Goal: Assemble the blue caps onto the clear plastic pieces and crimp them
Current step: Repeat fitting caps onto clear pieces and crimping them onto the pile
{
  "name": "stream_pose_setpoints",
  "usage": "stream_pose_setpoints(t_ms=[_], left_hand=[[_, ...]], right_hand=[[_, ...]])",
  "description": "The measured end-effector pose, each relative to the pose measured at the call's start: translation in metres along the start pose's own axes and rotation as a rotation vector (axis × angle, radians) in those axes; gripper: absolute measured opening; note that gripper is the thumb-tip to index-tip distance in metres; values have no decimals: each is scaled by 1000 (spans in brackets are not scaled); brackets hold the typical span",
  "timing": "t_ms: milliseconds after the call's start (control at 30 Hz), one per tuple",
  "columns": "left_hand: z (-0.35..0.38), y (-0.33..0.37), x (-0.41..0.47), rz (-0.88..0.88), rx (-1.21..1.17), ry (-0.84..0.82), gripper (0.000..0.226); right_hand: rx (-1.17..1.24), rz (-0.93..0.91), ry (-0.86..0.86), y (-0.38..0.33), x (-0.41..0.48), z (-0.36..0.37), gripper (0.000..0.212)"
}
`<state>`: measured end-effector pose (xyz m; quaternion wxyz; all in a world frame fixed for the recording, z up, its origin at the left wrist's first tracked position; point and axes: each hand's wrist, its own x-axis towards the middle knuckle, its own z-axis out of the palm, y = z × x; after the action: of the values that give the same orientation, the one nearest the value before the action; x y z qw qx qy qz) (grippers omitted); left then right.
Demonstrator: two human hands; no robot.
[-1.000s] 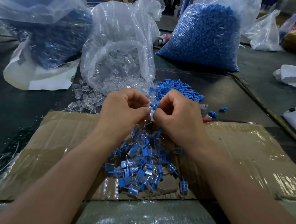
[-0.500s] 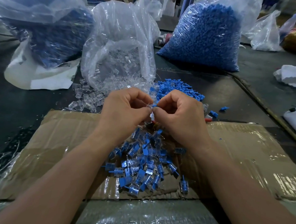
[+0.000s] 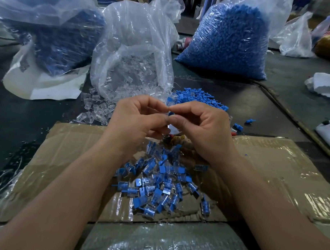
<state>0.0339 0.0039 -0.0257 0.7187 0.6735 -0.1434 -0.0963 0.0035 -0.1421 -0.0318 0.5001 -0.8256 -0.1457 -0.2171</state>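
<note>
Nearest the body, crinkled clear plastic wrap (image 3: 165, 240) over a grey-green surface. Beyond that, flattened brown cardboard sheet (image 3: 271, 175), glossy with clear tape, creased and torn along the near edge. On the cardboard, between the forearms, loose heap of assembled pieces (image 3: 158, 186): clear ribbed plastic bodies with flat blue caps, lying every way.

Above the heap's far end, left hand (image 3: 138, 124) and right hand (image 3: 205, 130), raised and touching at the fingertips, fingers of both curled. Pinched between thumbs and forefingers of both, small blue plastic cap (image 3: 171, 113), visible only as a rounded edge; mating part hidden by the fingers.

Farther out, dark matte tabletop (image 3: 29, 124). Left of the hands, scattered clear plastic pieces (image 3: 97, 113), small hollow cups. Right of the hands, low pile of loose blue caps (image 3: 197, 99), a few strays apart from it.

Behind, slumped clear plastic bag (image 3: 133, 54) spilling clear pieces, mouth toward the hands. On either side, full bags of blue parts: left bag (image 3: 51, 38) on white sheeting (image 3: 49, 89), right bag (image 3: 228, 43) upright and bulging. At the far right edge, white lumpy cloth (image 3: 326, 85) and white device with dark buttons (image 3: 328, 130).
</note>
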Motion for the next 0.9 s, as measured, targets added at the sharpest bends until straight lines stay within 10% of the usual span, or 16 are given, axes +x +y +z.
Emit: stream_pose_setpoints(t_ms=[900], left_hand=[[0,2,2,-63,-160,-65,16]], right_hand=[[53,-105,-7,0,0,-5,26]])
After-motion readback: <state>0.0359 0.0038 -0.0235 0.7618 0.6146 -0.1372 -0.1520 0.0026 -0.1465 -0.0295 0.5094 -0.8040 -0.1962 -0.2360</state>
